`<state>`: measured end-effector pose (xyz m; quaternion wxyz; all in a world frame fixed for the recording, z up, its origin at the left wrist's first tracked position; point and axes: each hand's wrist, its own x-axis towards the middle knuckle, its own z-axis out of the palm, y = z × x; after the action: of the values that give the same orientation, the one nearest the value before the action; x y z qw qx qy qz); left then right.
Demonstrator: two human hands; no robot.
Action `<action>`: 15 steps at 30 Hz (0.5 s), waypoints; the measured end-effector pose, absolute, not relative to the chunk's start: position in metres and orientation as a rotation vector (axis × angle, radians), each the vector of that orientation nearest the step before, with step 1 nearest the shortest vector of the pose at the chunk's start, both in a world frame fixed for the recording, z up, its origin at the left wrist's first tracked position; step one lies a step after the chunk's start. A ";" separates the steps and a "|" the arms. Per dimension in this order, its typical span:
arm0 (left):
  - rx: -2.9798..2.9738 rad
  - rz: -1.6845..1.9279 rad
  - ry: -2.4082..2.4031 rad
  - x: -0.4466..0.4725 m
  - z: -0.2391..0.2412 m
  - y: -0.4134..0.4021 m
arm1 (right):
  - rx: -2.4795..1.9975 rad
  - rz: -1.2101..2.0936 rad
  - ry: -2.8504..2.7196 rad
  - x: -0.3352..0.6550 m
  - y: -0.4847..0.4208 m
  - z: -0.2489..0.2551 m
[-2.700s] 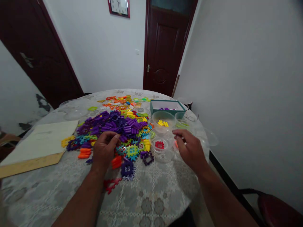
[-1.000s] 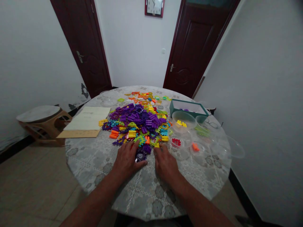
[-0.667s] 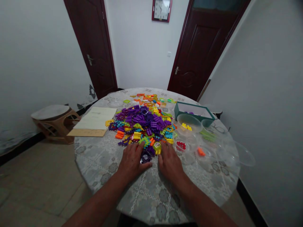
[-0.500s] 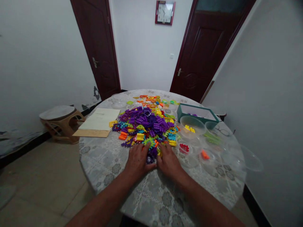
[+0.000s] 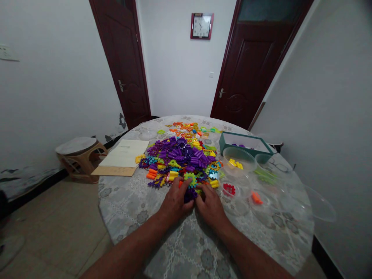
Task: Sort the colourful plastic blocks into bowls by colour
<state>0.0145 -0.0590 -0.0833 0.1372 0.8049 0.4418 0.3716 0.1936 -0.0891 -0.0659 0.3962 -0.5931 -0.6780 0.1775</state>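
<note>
Two hands were seen close together at the near edge of the pile of plastic pieces (image 5: 180, 152), fingers half-curled; by the left hand (image 5: 176, 199) and right hand (image 5: 211, 205) some purple pieces (image 5: 190, 194) were flanked, though whether any was gripped could not be told. Just ahead, on the pile's near side, a lime toothed piece (image 5: 191, 179) was shown. Right of the pile, yellow pieces (image 5: 235, 164), a red piece (image 5: 229, 189) and an orange piece (image 5: 256, 198) were held in clear bowls (image 5: 248, 163). Right of its far part, a green box (image 5: 247, 140) was placed; left of it, pale paper (image 5: 123, 153) was laid on the desk (image 5: 170, 250).
</note>
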 end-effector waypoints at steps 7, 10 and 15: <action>2.229 1.053 1.236 0.015 -0.078 -0.052 | -1.440 0.622 -1.693 0.191 -0.087 -0.059; 2.182 1.102 1.281 0.017 -0.069 -0.050 | -1.348 0.732 -1.694 0.191 -0.087 -0.054; 2.136 1.148 1.322 0.023 -0.056 -0.050 | -1.271 0.883 -1.596 0.191 -0.087 -0.048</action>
<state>0.0229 -0.0495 -0.0563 0.1887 0.7595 0.4701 0.4082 0.1909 -0.0875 -0.0484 0.4431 -0.5126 -0.6435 0.3562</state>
